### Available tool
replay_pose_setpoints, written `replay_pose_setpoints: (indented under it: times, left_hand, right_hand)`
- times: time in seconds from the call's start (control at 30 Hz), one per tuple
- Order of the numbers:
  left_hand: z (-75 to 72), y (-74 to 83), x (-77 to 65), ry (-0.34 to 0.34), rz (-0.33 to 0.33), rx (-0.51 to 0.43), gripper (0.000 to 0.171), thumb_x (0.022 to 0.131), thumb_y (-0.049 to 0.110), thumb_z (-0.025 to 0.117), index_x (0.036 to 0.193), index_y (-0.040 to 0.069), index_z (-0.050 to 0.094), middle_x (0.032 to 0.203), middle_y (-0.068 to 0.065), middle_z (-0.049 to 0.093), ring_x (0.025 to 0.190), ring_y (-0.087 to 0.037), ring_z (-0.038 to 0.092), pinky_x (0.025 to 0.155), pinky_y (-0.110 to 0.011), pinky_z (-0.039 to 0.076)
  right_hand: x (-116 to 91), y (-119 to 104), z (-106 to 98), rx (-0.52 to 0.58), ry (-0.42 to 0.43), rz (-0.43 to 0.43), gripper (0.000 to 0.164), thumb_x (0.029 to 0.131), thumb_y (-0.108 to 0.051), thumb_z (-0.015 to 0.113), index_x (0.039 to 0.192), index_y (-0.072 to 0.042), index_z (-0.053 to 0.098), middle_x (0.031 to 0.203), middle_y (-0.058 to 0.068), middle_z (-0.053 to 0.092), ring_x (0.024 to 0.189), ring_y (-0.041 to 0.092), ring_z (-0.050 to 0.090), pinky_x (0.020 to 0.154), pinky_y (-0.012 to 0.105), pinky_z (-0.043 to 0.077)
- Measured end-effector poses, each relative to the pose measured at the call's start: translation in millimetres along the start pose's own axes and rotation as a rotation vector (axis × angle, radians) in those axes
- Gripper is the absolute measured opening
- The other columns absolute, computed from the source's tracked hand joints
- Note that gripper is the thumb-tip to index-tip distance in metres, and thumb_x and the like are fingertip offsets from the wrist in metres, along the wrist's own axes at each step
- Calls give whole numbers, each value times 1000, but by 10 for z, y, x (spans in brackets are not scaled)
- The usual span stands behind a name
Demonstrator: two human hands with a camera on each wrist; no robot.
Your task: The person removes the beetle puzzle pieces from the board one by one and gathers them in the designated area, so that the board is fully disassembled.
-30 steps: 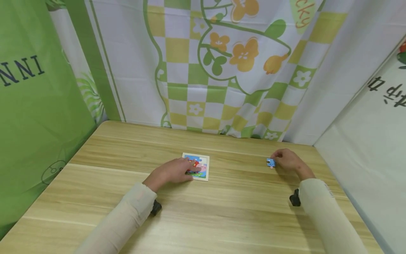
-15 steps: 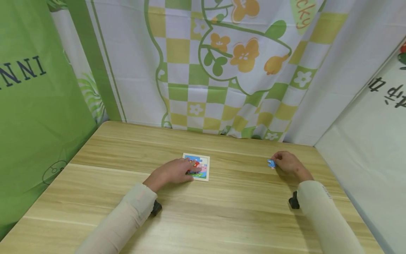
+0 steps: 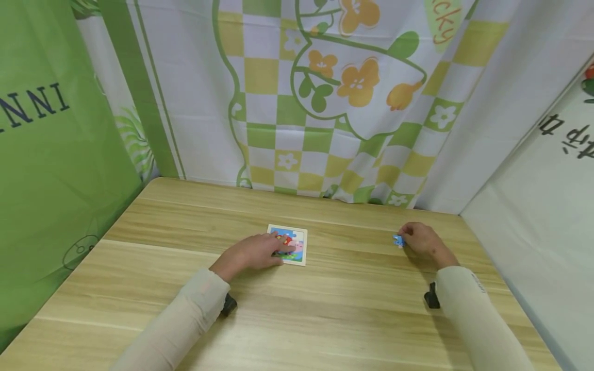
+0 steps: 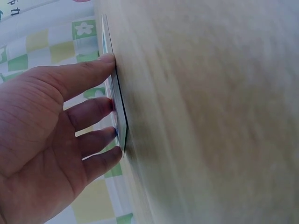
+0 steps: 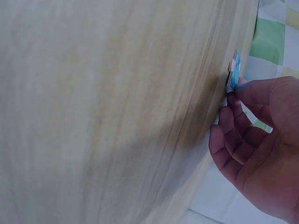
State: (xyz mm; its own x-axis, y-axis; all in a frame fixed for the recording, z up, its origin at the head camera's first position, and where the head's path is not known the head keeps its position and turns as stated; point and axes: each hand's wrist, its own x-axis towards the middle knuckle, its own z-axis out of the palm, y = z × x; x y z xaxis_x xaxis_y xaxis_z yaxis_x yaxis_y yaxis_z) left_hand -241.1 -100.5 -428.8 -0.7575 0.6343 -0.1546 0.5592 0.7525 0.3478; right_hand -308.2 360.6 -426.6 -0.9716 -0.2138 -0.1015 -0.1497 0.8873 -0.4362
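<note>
A small jigsaw puzzle (image 3: pixel 300 254) in a pale square frame lies on the table, with a colourful cartoon picture in it. At its upper right corner, a cream patch of the frame's base shows. My left hand (image 3: pixel 256 251) rests on the puzzle's left part and covers some of the picture. In the left wrist view, thumb and fingertips of the left hand (image 4: pixel 60 121) touch the puzzle (image 4: pixel 119 107). Well to the right, my right hand (image 3: pixel 420 239) pinches a blue puzzle piece (image 3: pixel 397 240) between thumb and forefinger. The right wrist view shows this piece (image 5: pixel 235 70) tilted close over the wood.
The wood-grain table (image 3: pixel 320 309) stretches between both arms. A checkered, flowered curtain (image 3: pixel 287 139) hangs along its back edge. Green cloth (image 3: pixel 51 170) stands at the left, white cloth (image 3: pixel 543 206) at the right. A black wrist camera (image 3: pixel 432 296) sits under the right sleeve.
My right hand and the puzzle piece in it have shifted very slightly toward me and to the right. The left hand stays in place on the puzzle.
</note>
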Motion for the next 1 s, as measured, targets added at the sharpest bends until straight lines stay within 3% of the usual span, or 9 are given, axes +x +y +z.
replay_pose_setpoints:
  times: [0.3,0.43,0.73,1.0]
  left_hand:
    - [-35,30,-21,-37,15,8,49,105,20,63,153,19,52,162,-14,35,150,-39,27,116,-53,31]
    - [-42,32,-26,-37,8,10,49,104,20,63,153,20,52,162,-13,35,150,-38,28,116,-52,31]
    - [-42,20,-22,-22,0,-8,50,103,21,66,152,22,54,161,-10,38,149,-36,30,116,-52,31]
    - [-17,5,-13,1,-13,-29,50,101,19,68,150,22,56,159,-10,41,148,-37,32,116,-53,30]
  right_hand:
    - [25,11,4,-9,18,10,24,104,-14,53,112,5,66,109,23,66,106,43,60,90,59,47]
    - [49,-55,12,-20,62,-27,26,102,-15,56,114,7,64,107,22,66,102,41,61,88,57,49]
    - [141,-428,121,-1,110,-170,20,99,-9,62,111,6,67,100,18,69,83,29,66,78,48,52]
    - [272,-734,302,42,82,-227,14,98,-10,67,107,0,69,97,11,70,92,30,67,78,46,53]
